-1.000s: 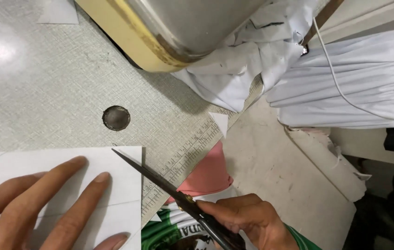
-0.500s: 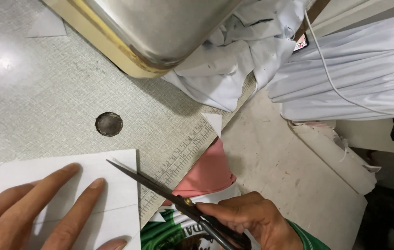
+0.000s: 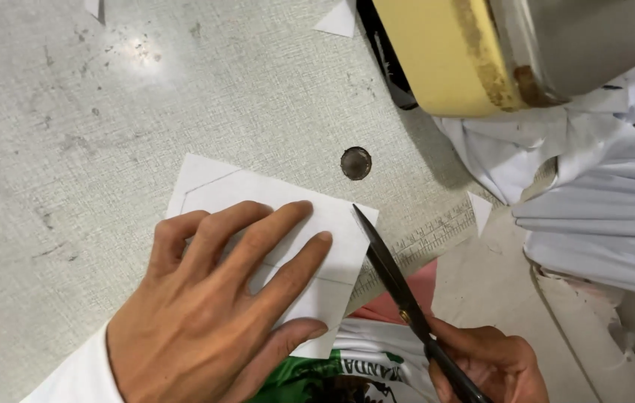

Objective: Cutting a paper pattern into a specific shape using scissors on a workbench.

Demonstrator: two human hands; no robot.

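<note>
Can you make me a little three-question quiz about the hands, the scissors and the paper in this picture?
1. True or false: the left hand lies flat on the white rectangular paper sheet.
2. What does the right hand hold?
A) a pencil
B) the dark metal scissors
C) a ruler
3. Fill in: the scissor blades point toward the sheet's ____ edge, as seen in the picture.

Key:
1. True, its fingers are spread across the sheet on the grey speckled table.
2. B.
3. Right; the tip sits by the sheet's upper right corner, below the small round dark hole in the table.
</note>
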